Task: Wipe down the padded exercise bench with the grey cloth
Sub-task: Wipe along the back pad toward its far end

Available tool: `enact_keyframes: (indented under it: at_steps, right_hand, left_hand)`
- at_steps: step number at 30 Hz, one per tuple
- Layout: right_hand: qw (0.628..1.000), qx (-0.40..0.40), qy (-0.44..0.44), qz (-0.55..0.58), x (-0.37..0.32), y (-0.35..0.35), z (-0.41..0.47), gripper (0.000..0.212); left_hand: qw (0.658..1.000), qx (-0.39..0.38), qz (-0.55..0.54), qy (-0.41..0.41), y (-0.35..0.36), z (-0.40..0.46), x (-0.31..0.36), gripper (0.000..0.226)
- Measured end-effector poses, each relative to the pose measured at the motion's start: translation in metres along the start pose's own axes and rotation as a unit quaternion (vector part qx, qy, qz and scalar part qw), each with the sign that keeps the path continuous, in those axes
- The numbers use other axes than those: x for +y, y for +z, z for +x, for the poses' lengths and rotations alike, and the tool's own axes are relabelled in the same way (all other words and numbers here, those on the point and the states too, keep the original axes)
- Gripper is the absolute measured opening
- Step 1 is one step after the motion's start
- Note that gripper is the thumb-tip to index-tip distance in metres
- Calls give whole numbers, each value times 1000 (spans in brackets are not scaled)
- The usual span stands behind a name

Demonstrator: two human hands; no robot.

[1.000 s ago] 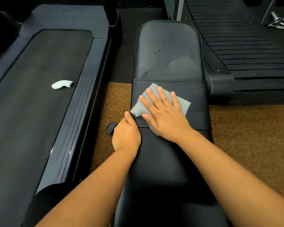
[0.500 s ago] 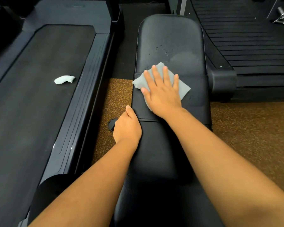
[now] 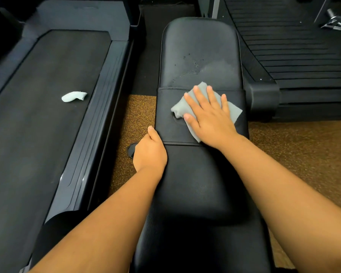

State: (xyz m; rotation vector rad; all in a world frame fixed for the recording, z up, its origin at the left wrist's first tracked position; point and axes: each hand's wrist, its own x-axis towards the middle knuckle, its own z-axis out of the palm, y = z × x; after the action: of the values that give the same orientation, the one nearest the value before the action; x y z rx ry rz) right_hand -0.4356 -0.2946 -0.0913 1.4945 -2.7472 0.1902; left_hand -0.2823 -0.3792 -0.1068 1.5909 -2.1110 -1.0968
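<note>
On the middle band of a black padded vinyl exercise bench [image 3: 200,184], a right hand [image 3: 209,117], fingers spread flat, presses a crumpled grey cloth [image 3: 234,111]; the left hand [image 3: 150,152] curls over the bench edge. Droplets ahead suggest the far pad remains unwiped.

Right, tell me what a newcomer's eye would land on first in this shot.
First, the right hand pressed flat on the grey cloth in the middle of the black padded bench, with the left hand gripping the bench's left edge. Next, the droplets and dull smear on the far pad, beyond the cloth. Then a pale crumpled wad lying on the treadmill belt at left.
</note>
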Motion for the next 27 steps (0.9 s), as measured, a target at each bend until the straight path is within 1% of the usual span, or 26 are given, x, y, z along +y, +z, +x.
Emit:
enact_keyframes:
  at_steps: [3,5,9,11,13,15,18,20,22,23,24,27]
  right_hand:
    - [998,12,67,-4,-18,0,29,59]
    - [997,10,78,2,-37,3,35,60]
    - [1000,17,-8,-7,-62,13,9,61]
    - [999,16,-44,-6,-59,17,-13,60]
    - [999,7,-48,-4,-42,19,-31,59]
    - [1000,5,-15,0,-14,15,-42,61]
    - [997,4,71,10,22,6,-44,59]
    - [990,11,139,18,24,4,-35,58]
    - [980,27,194,19,6,5,-24,60]
    - [978,31,205,21,-6,7,-18,61]
    - [979,34,198,22,-20,10,-14,62]
    - [992,38,122,9,-60,17,-5,63]
  left_hand:
    - [1000,8,5,3,0,0,0,65]
    - [1000,8,11,2,0,1,0,65]
    - [1000,-2,13,4,-1,2,0,64]
    - [1000,-2,14,5,-2,1,0,63]
    - [1000,-3,9,4,-3,0,0,63]
    - [1000,-1,5,4,-3,-1,0,64]
    - [1000,2,4,9,-3,-3,1,65]
    - [1000,3,6,11,-2,-3,1,65]
    - [1000,4,9,8,-2,-2,1,65]
    - [1000,4,11,7,-2,-2,1,65]
    - [1000,5,14,7,-2,-2,2,64]
    - [1000,3,24,10,-2,-1,2,64]
